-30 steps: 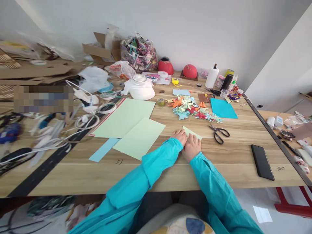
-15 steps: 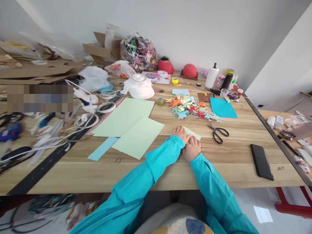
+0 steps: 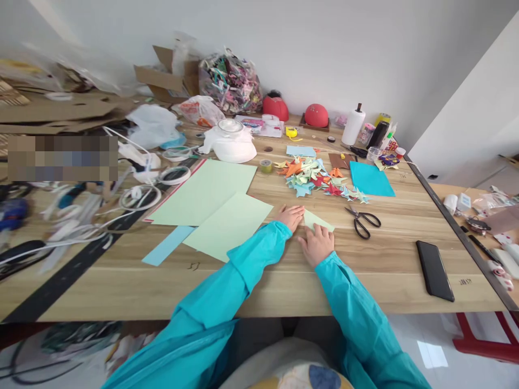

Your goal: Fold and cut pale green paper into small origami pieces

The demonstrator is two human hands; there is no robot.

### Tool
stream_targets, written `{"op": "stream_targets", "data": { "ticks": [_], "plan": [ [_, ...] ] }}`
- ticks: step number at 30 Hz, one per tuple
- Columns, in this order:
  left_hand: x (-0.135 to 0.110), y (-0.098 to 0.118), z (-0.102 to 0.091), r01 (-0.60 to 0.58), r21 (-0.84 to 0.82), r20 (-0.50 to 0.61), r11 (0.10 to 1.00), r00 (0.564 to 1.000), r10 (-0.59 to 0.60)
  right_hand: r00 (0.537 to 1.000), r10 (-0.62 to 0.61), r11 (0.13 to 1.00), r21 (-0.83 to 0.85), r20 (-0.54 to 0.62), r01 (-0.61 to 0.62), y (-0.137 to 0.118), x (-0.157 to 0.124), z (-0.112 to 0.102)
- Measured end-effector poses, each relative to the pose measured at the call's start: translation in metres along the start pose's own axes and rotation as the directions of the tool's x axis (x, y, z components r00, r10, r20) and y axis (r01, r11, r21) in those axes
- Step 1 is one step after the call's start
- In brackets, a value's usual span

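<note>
A small folded piece of pale green paper (image 3: 315, 218) lies flat on the wooden table. My left hand (image 3: 290, 218) rests at its left corner, fingers stretched out and just reaching the edge. Across the paper's lower edge lie the spread fingers of my right hand (image 3: 318, 244), pressing from above with the thumb apart. Neither hand grips anything. To the right sits a pair of black-handled scissors (image 3: 363, 221). Behind the paper is a pile of colourful folded paper shapes (image 3: 310, 175).
Large pale green sheets (image 3: 231, 227) and a light blue strip (image 3: 168, 246) lie left. A turquoise sheet (image 3: 371, 178) lies beyond the scissors, and a black phone (image 3: 434, 270) near the front right. A roll of tape (image 3: 266, 166) stands behind. White cables (image 3: 140, 198) clutter the far left.
My hands have drawn apart: the left slid leftward off the paper's middle, and the right opened its fingers over the lower edge. More of the folded paper shows.
</note>
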State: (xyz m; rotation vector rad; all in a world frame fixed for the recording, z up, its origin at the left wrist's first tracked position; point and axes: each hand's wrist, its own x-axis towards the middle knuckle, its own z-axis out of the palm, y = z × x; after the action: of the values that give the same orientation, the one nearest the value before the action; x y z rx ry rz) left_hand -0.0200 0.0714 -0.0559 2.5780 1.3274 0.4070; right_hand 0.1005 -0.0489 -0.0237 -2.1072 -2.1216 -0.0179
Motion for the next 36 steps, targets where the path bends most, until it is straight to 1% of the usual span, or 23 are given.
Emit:
{"op": "stream_targets", "data": {
  "ticks": [3,7,9,14,21,29,36],
  "plan": [
    [-0.001,-0.003,0.001,-0.002,-0.029,-0.016,1.000,1.000,0.002,0.999,0.018,0.998,-0.058,0.039,-0.016,-0.004,0.011,-0.004],
    [0.001,0.001,0.002,0.027,-0.087,-0.014,0.996,0.999,-0.028,0.996,0.035,0.992,-0.126,0.081,-0.025,-0.011,0.031,-0.005],
    [0.001,0.003,0.000,0.055,-0.129,-0.034,0.990,0.998,-0.060,0.997,0.033,0.990,-0.139,0.075,-0.022,-0.012,0.040,-0.005],
    [-0.001,0.008,-0.003,0.064,-0.163,-0.062,0.985,0.995,-0.075,0.996,0.030,0.989,-0.146,0.082,-0.017,-0.012,0.050,-0.006],
    [-0.001,0.011,-0.002,0.068,-0.172,-0.067,0.983,0.995,-0.081,0.998,0.043,0.989,-0.143,0.049,-0.036,-0.012,0.041,-0.005],
    [0.001,0.009,0.001,0.066,-0.184,-0.082,0.981,0.993,-0.082,0.997,-0.009,0.987,-0.157,0.075,0.021,-0.005,0.023,-0.005],
    [-0.003,0.017,-0.010,0.052,-0.165,-0.090,0.985,0.994,-0.068,0.998,-0.038,0.992,-0.118,0.041,0.042,-0.002,0.004,-0.003]
  ]
}}
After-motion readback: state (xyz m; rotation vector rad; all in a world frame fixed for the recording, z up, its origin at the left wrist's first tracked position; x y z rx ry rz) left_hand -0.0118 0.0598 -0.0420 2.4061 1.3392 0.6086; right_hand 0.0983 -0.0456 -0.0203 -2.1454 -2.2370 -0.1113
